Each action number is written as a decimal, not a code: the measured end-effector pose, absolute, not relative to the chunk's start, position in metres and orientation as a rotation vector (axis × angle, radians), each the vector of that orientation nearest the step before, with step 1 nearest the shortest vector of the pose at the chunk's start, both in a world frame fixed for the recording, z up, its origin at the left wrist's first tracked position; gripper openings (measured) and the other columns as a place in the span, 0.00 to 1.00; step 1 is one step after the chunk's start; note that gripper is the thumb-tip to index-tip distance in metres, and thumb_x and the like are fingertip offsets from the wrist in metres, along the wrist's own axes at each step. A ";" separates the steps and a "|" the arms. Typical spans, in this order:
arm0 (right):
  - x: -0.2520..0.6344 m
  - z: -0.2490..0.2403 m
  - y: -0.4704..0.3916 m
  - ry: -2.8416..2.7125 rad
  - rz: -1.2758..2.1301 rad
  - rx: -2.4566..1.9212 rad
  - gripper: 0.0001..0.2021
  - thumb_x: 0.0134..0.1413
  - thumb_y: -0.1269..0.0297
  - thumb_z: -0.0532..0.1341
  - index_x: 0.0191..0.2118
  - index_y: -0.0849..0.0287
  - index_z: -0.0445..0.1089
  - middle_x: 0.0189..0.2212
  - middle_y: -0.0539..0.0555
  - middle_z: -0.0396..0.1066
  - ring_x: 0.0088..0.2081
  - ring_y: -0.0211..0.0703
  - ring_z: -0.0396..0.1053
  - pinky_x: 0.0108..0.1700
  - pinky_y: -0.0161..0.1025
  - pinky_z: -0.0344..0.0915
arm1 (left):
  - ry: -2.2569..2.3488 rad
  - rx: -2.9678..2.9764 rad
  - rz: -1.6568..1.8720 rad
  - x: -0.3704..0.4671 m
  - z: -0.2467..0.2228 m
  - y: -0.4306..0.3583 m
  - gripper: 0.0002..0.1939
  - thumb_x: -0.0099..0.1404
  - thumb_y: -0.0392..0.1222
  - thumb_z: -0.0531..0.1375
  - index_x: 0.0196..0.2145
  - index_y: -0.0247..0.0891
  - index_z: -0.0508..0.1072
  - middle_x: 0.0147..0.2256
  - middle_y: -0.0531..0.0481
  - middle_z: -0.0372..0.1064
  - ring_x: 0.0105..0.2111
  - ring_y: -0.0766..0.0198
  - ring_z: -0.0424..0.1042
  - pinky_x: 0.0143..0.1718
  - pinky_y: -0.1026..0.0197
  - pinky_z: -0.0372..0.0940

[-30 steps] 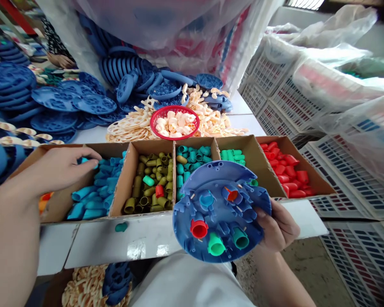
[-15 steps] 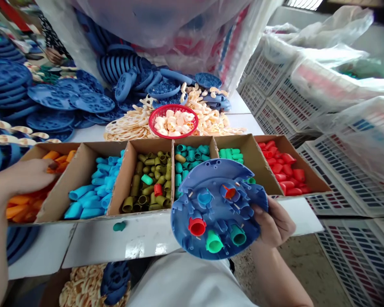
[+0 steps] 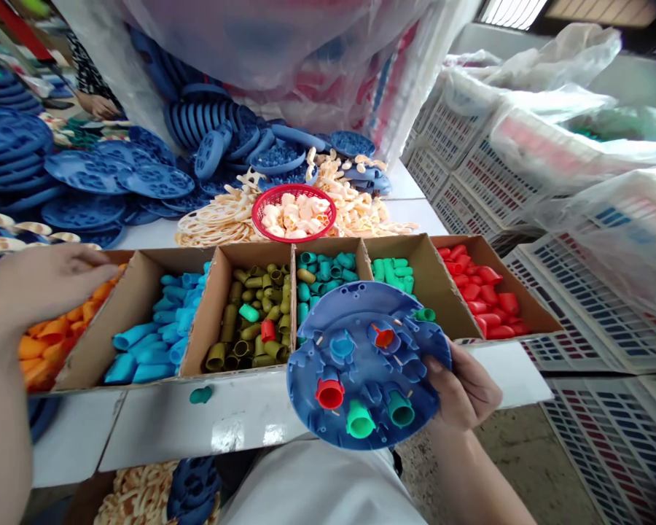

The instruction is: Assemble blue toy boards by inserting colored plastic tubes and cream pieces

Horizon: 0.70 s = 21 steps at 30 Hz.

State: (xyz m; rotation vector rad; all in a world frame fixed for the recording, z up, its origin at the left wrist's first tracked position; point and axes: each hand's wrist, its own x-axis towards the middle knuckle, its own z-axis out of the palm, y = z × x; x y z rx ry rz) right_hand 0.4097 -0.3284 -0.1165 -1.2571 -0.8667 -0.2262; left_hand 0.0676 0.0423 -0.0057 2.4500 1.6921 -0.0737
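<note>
My right hand [image 3: 462, 386] grips the right edge of a round blue plastic disc [image 3: 372, 386], tilted toward me over the table's front edge. Set in the disc are several hollow caps, among them a red cap [image 3: 329, 394], a light green cap [image 3: 359, 419], a teal cap [image 3: 401, 408], a light blue cap [image 3: 342, 345] and an orange cap [image 3: 383, 336]. My left hand [image 3: 49, 281] hovers over the orange caps [image 3: 55, 332] in the leftmost cardboard compartment. Its fingers reach out to the right, somewhat apart, with no piece visible in them.
The divided cardboard box [image 3: 254, 255] also holds blue, olive, teal, green and red caps. Behind it stand a red basket [image 3: 294, 237] of pale pieces and stacks of blue discs [image 3: 87, 175]. White crates [image 3: 579, 292] line the right. A stray teal cap [image 3: 200, 394] lies in front.
My left hand has risen out of the orange caps and now sits above them. The disc in my right hand has shifted slightly left in view.
</note>
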 end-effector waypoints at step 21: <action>0.409 -0.116 -0.334 -0.874 -0.168 -1.286 0.16 0.60 0.64 0.68 0.53 0.49 0.80 0.35 0.50 0.83 0.28 0.44 0.79 0.29 0.36 0.75 | 0.544 3.306 -0.309 0.316 -0.015 -0.085 0.13 0.69 0.34 0.55 0.46 0.32 0.79 0.43 0.32 0.78 0.49 0.42 0.76 0.48 0.48 0.67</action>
